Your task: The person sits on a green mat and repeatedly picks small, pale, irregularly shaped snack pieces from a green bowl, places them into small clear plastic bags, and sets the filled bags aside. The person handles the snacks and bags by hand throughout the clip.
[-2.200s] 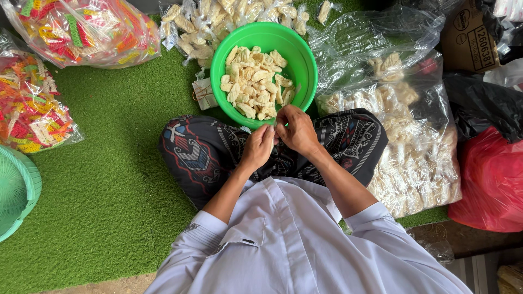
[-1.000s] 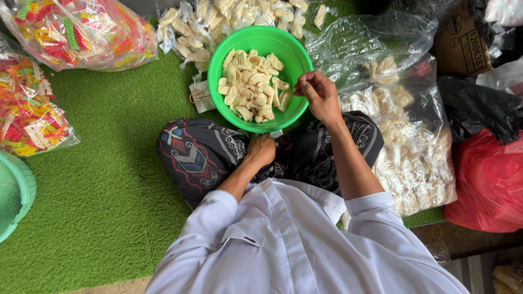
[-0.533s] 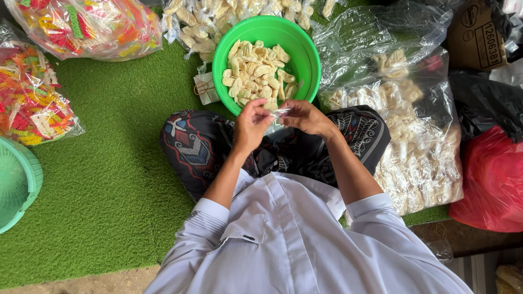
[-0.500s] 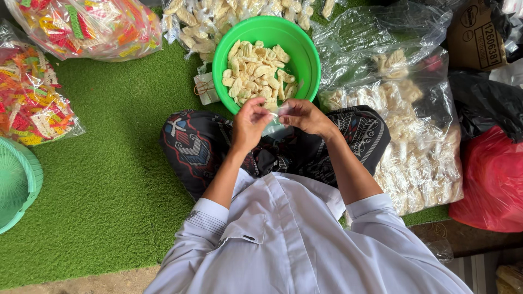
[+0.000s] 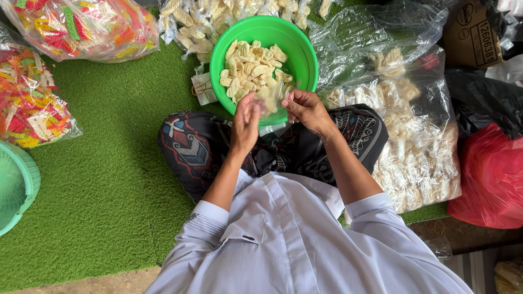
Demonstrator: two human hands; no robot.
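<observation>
The left hand (image 5: 246, 117) and the right hand (image 5: 305, 106) are raised close together at the near rim of the round green plastic bowl (image 5: 302, 51), each pinching one side of a small clear plastic bag (image 5: 272, 100) that hangs between them, its mouth held apart by the fingers. The bag sits just above the bowl's near edge and over the person's lap; its contents are hard to make out through the film, though a few pale pieces appear to lie inside. The bowl holds a heap of pale beige cracker pieces (image 5: 253, 68) and stands on the green artificial turf mat (image 5: 109, 179), touching the dark patterned trousers (image 5: 190, 147). A large clear sack of the same pale crackers (image 5: 414, 141) lies to the right, and bags of multicoloured crackers (image 5: 32, 103) lie well to the left. Risk assessment: the film is thin and gripped only at its edges, so an uneven pull may let one side slip and tip pieces onto the lap or mat; brittle pieces may break if squeezed; the bowl rests against the knee, and a leg shift could tilt it. Compared with the frame one second earlier, the right hand is no longer reaching into the bowl's far side, and the left hand has come up from the lap; both now meet on the bag.
</observation>
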